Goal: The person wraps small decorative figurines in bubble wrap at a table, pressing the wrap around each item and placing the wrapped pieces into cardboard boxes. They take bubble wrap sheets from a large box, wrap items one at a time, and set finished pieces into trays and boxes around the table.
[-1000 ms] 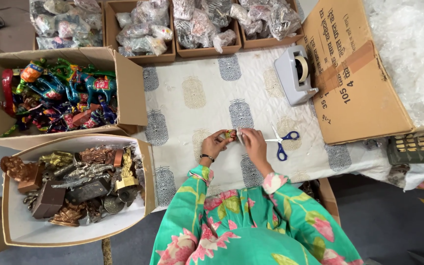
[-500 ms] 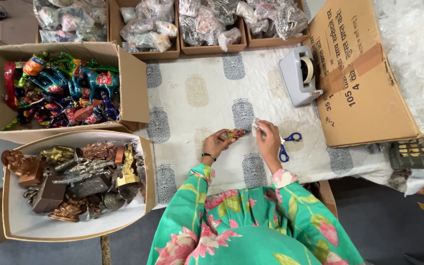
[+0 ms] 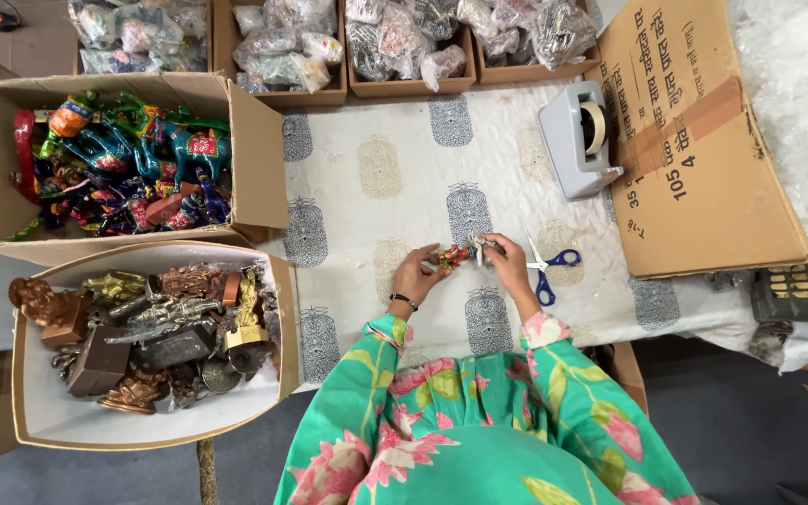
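Both hands meet over the middle of the desk (image 3: 376, 178), which is covered by a pale block-printed cloth. The left hand (image 3: 415, 277) is closed around one end of a small red and multicoloured painted figurine (image 3: 449, 256), holding it just above the cloth; the right hand (image 3: 505, 265) pinches something small and pale at the figurine's other end, fingers drawn narrow, though what that bit is cannot be made out. As a judgement, the work on this one piece looks to be in its middle: it is in hand but not yet bagged or set aside. Blue-handled scissors (image 3: 546, 271) lie just beside the right hand, and a grey tape dispenser (image 3: 577, 137) stands farther up near a large flat cardboard carton (image 3: 703, 140). Much seems left: a cardboard box of bright painted figures (image 3: 123, 164) and a white box of metal figurines (image 3: 147, 332) sit full at the left, while trays of plastic-wrapped items (image 3: 282, 47) line the far edge.
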